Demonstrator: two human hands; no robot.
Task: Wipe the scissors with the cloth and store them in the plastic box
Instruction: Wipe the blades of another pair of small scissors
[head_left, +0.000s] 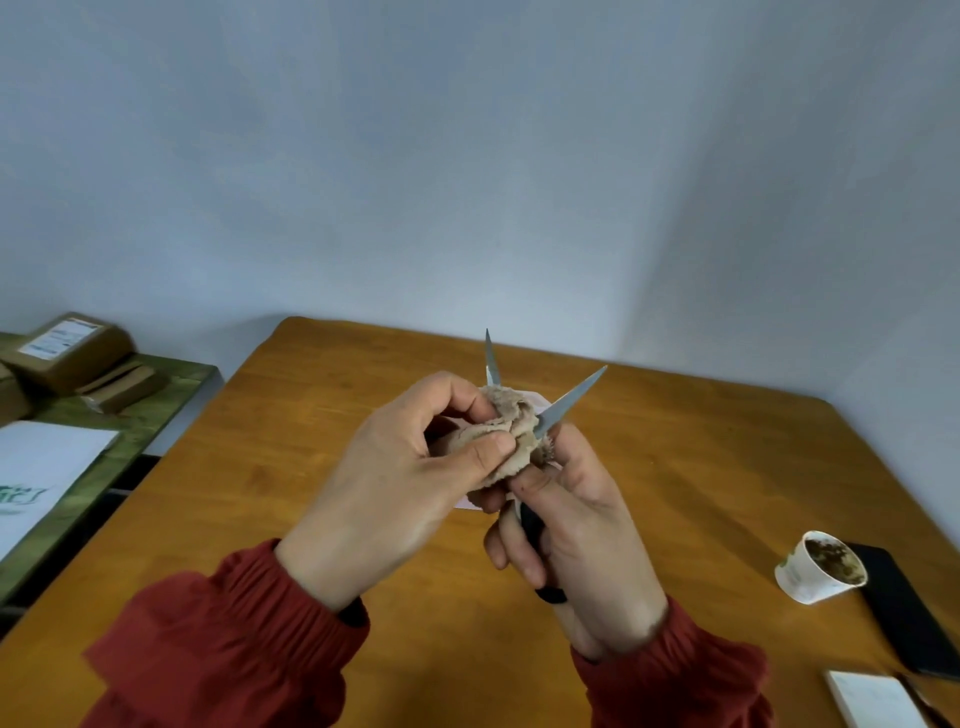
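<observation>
The scissors (569, 400) are held above the wooden table (260, 467), their two steel blades spread apart and pointing away from me. My right hand (576, 540) grips the black handles. My left hand (400, 483) pinches a bunched beige cloth (506, 434) between thumb and fingers, pressed against the base of the left blade near the pivot. A pale pink flat thing (535, 399), possibly the plastic box, shows only as slivers behind my hands; most of it is hidden.
A paper cup (818, 569) with brown residue lies tipped at the right, beside a black phone (904, 608) and a white notepad (878, 699). To the left stands a green side table (156, 410) with cardboard parcels (67, 351) and a white sheet (36, 467).
</observation>
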